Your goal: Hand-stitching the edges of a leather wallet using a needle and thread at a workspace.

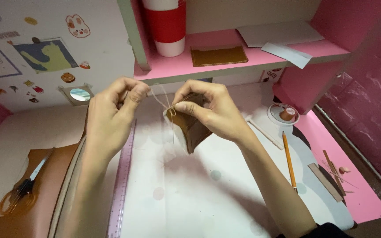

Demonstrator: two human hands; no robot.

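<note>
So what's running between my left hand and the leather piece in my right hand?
In the head view, a pale thread stretches from the left hand to the brown leather piece pinched in the right hand.

scissors (20, 190), clear ruler (121, 176), pencil (289, 161), red-banded cup (167, 27)

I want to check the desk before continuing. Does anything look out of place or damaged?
Nothing looks damaged or spilled. A pale paper slip overhangs the pink shelf edge, and leather offcuts lie scattered at the right. Both hands hold a brown leather piece and thread.
</note>
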